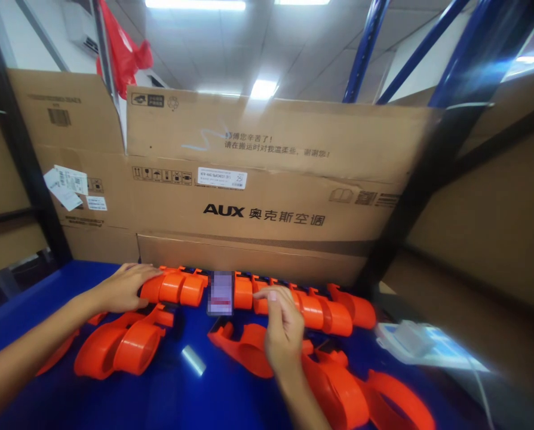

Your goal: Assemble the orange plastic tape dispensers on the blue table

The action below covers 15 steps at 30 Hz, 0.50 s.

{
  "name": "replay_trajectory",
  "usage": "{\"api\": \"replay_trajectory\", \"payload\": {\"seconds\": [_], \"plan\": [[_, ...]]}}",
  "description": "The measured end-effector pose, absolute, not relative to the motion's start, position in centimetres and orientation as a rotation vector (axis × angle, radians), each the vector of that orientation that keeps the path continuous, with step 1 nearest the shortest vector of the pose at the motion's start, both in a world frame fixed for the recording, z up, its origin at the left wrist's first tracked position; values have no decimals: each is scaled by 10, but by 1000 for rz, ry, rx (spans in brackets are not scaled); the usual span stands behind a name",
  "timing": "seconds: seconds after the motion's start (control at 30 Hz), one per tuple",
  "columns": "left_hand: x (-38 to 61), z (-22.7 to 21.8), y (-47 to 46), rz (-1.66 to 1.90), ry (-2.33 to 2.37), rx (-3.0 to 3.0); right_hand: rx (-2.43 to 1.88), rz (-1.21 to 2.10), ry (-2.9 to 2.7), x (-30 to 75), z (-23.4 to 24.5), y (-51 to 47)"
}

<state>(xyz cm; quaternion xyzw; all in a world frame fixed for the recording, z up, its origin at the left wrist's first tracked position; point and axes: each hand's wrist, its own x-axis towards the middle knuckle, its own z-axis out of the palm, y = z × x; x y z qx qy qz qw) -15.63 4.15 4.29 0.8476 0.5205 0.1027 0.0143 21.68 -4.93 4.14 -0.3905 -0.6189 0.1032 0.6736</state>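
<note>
My left hand (128,288) reaches to the left end of the back row. Its fingers lie over the top of an orange plastic ring with a clip-like arm (151,292), the thumb at the near side. My right hand (285,325) is further right over the same row, fingers curled and index finger bent toward the left, close to another orange ring (261,306). Whether anything sits inside its curled fingers is hidden. Between the hands a phone (221,294) with a blurred screen stands upright against the row.
More orange rings (137,346) lie at the front left, and several others (343,388) at the front right. A small silvery cylinder (193,361) rests on the blue table surface (159,400). Behind stands a cardboard panel (267,194); a white device (414,341) lies at right.
</note>
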Motion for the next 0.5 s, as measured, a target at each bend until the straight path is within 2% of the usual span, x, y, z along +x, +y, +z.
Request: {"api": "replay_trajectory", "payload": {"seconds": [0.33,0.5], "plan": [[-156,35,49,300,1526,2570,-867,237,-1433,211,42,-53],[-157,40,44,456,1638,2568,-861,247,-1443,211,43,-53]]}}
